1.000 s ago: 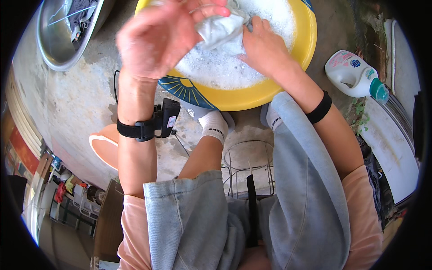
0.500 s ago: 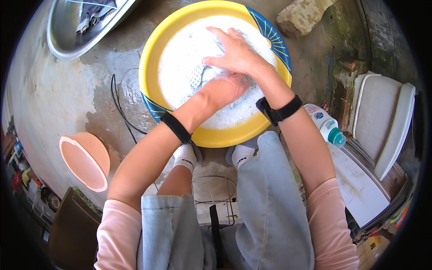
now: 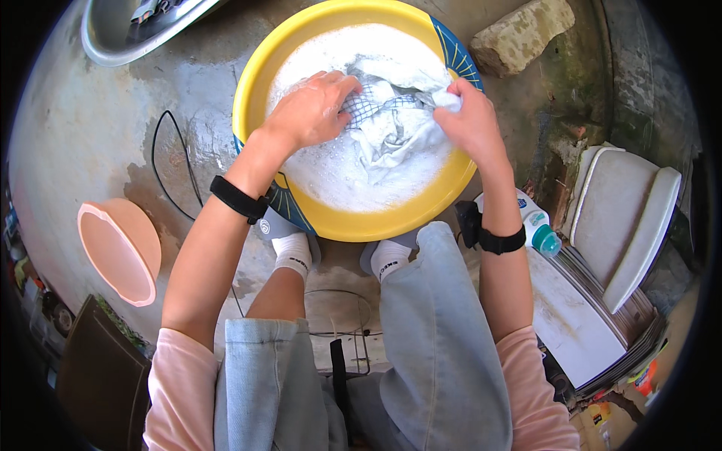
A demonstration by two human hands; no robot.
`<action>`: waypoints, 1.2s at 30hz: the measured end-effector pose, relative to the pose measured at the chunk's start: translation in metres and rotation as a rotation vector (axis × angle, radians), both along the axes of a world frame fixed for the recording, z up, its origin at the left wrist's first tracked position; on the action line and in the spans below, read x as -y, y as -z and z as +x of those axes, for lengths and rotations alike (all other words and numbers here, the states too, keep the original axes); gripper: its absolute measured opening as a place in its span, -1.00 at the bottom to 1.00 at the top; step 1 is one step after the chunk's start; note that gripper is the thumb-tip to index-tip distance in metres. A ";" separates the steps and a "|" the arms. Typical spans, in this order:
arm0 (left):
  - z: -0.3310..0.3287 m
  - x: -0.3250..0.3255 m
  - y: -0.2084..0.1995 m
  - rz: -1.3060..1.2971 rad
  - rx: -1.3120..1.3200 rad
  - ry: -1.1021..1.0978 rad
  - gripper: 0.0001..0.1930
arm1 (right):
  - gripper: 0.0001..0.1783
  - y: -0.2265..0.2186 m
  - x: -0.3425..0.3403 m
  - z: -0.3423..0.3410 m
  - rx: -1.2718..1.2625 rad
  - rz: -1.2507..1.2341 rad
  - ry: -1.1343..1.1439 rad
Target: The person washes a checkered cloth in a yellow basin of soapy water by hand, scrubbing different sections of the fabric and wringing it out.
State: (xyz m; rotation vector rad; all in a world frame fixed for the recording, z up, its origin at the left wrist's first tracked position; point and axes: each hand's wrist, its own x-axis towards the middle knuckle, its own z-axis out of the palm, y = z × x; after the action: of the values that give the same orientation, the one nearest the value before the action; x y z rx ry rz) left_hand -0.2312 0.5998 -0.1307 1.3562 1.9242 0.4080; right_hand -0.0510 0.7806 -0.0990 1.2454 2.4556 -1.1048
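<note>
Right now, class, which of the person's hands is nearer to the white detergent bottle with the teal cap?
The right hand. It grips the wet cloth at the basin's right side, above the bottle; the left hand is across the basin, farther away.

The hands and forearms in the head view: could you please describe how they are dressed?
Both hands, left hand and right hand, are bare, without gloves or rings. Each wrist carries a black band: left band, right band. Pink sleeves are pushed up above the elbows.
</note>
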 end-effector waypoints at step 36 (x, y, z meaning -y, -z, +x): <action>-0.001 -0.013 0.009 0.226 0.779 -0.495 -0.80 | -0.74 0.023 0.021 -0.009 -0.470 -0.574 -0.024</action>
State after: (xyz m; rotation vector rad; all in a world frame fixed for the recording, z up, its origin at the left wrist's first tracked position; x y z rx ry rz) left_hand -0.2322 0.6126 -0.1396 0.6526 1.5318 1.2224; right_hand -0.0597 0.7598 -0.1216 0.8417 2.1474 -2.0929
